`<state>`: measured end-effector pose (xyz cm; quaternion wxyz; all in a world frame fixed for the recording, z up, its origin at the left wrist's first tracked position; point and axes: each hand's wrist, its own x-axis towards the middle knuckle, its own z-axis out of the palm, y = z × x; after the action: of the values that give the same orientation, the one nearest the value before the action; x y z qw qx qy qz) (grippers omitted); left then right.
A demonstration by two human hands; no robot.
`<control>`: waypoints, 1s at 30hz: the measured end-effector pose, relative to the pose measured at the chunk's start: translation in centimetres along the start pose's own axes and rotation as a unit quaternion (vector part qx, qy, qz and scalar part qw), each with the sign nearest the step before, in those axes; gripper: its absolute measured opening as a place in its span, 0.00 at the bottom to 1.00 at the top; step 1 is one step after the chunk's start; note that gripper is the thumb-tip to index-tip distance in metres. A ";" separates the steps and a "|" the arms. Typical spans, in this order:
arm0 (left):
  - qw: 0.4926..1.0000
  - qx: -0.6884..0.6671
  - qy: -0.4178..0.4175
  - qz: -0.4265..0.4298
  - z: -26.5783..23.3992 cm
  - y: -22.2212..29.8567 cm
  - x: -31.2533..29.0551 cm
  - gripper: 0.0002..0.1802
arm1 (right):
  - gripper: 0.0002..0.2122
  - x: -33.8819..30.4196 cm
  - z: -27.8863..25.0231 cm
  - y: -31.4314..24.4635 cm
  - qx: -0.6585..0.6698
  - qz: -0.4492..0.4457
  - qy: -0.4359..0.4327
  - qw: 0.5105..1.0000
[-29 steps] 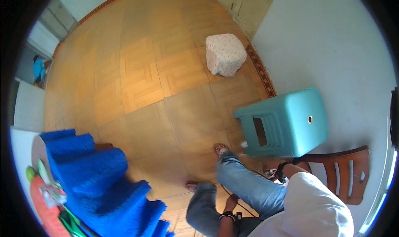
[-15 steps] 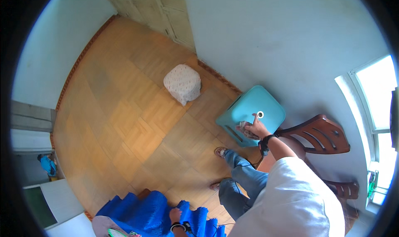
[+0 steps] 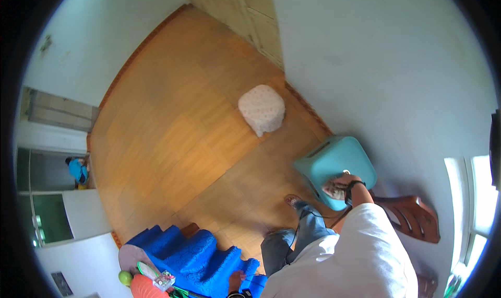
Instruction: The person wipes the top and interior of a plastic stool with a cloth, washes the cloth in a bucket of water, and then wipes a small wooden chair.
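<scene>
small boxy package with a white, pink and green printed wrapper (image 3: pixel 163 280), near the picture's lower left, on the round table (image 3: pixel 128 256) beside the blue cloth's (image 3: pixel 193 256) edge, print too small to make out

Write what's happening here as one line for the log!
right hand: pressing a cloth on teal stool | left hand: on blue cloth | white pouf: apart on wood floor

We saw the stool (image 3: pixel 336 167) was turquoise | cloth (image 3: pixel 334 189) in our right hand (image 3: pixel 340 183) white with dark speckles | pouf (image 3: pixel 262 109) white, pink-dotted | blanket (image 3: pixel 193 253) blue | floor (image 3: pixel 177 125) honey-brown parquet | chair (image 3: pixel 412 217) reddish-brown.
</scene>
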<state>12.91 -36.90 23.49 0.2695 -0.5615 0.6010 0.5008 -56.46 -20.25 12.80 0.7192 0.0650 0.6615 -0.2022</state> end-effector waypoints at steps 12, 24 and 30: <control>0.969 -0.224 0.062 -0.080 -0.2 2.6 2.5 0.17 | 0.27 -0.2 0.3 -2.0 0.013 -0.007 -0.018 1.000; 0.947 -0.248 0.163 -0.121 -6.3 -2.2 1.0 0.19 | 0.21 1.9 -1.1 1.9 0.233 0.075 -0.022 0.969; 0.975 -0.164 0.057 -0.141 -4.6 -1.1 1.5 0.21 | 0.17 -2.8 3.0 -1.4 0.562 -0.112 -0.155 0.805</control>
<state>14.76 -41.51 23.49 0.2071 -0.7046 0.4398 0.5169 -54.36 -22.05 16.14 0.6223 0.3509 0.3141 -0.6252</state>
